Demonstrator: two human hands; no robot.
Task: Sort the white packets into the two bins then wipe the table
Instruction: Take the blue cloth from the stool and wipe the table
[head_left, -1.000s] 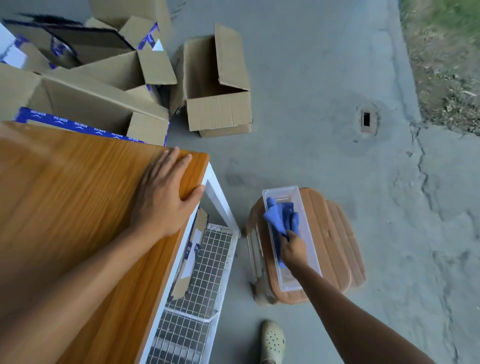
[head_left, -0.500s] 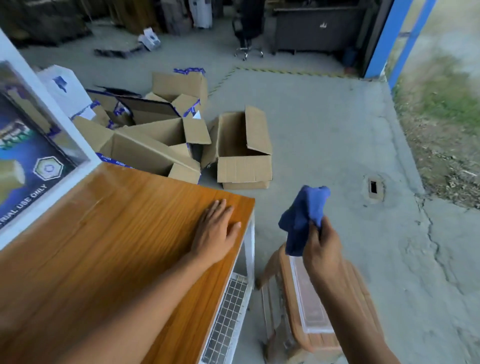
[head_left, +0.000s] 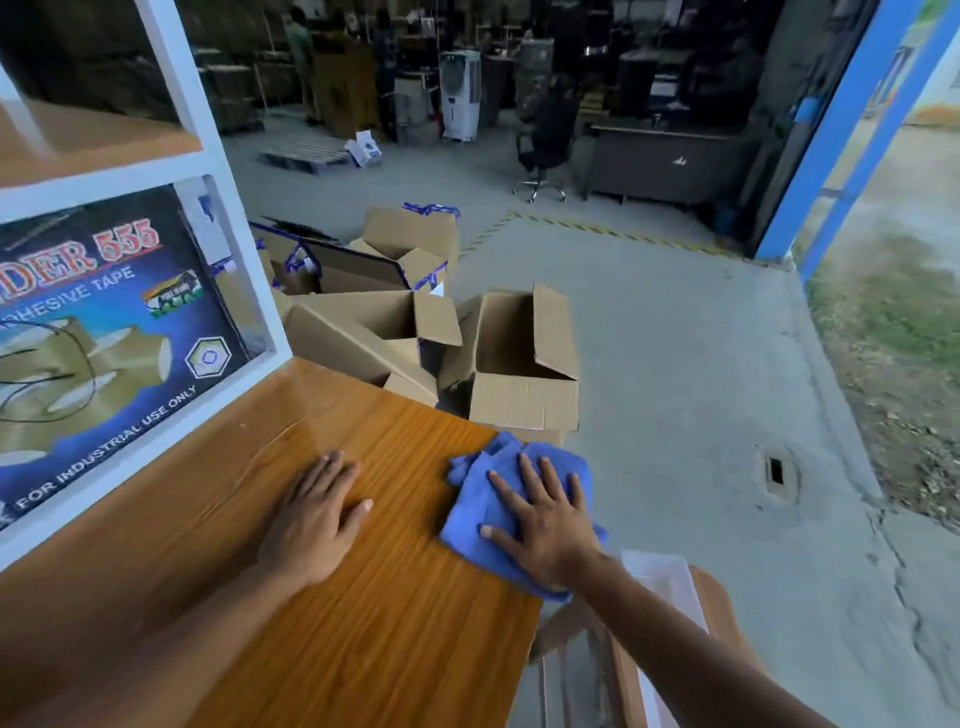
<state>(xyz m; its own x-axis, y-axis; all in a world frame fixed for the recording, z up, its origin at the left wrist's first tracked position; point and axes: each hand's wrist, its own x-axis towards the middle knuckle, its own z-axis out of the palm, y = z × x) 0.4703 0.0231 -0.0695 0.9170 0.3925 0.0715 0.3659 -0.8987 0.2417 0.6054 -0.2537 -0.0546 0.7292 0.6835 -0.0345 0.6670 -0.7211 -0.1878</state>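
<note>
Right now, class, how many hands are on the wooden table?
2. The left hand lies flat on the bare wooden table; the right hand presses flat on the blue cloth at its right edge. None seems hidden.

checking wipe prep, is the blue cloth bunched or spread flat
Bunched: the blue cloth lies crumpled in folds under the flat right hand on the table.

I see open cardboard boxes (head_left: 524, 402) heaped on the concrete floor (head_left: 675, 364). Farther back stand an office chair (head_left: 545, 132) and a white cooler (head_left: 460, 88).
</note>
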